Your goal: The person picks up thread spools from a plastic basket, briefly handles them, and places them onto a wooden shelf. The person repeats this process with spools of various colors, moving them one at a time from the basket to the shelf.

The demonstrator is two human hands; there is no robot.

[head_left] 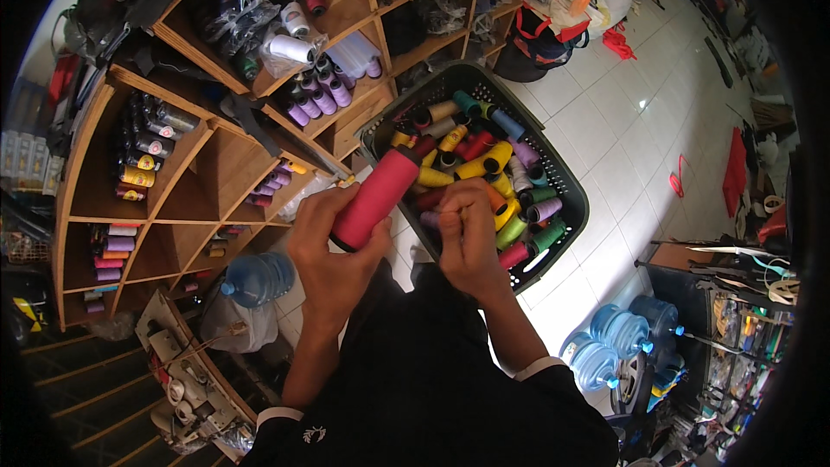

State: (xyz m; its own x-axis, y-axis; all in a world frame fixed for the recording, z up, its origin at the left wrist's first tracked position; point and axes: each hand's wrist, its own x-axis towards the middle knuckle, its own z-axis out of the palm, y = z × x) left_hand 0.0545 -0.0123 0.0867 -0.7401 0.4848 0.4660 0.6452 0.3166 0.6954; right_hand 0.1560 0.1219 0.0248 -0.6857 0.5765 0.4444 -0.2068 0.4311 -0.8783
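My left hand (333, 264) is wrapped round a large pinkish-red thread spool (378, 199), which it holds at a tilt over the near left edge of a dark green plastic basket. The fingers of my right hand (471, 246) are pinched together just right of the spool, over the basket's near side. Whatever lies between those fingertips is too small to make out. Inside the basket (577, 216) is a loose heap of thread spools in several colours, among them a yellow spool (497, 157) and a green spool (550, 233). My hands hide part of the heap.
Wooden shelves (194, 186) on the left hold more spools, including a group of purple spools (324, 102). A blue water jug (259, 280) stands near my left forearm. More water jugs (596, 363) are at the right. A dark bag (540, 52) sits beyond the basket on white tiles.
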